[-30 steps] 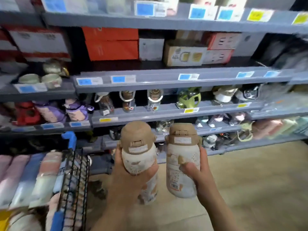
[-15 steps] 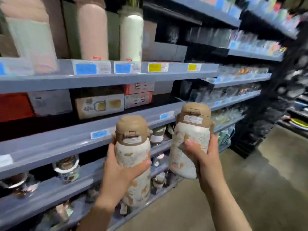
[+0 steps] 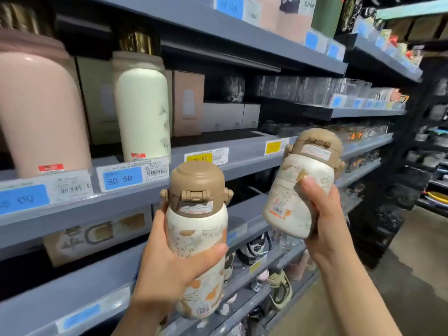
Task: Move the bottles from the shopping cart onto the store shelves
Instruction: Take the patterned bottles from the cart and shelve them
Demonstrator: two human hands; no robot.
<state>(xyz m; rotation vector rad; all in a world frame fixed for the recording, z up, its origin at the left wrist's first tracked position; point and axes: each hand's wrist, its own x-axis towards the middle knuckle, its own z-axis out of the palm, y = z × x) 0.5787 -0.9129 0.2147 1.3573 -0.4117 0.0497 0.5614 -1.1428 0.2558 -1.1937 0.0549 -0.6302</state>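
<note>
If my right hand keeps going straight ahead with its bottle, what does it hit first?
Probably the grey shelf edge with the yellow price tag. The right hand tilts its bottle towards it, though depth is unclear; it may clear the lip.

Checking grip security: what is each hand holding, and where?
Left hand grips one brown-lidded patterned white bottle round its body; right hand grips another likewise.

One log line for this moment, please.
left hand grips upright bottle | right hand grips tilted bottle | both unshelved
</note>
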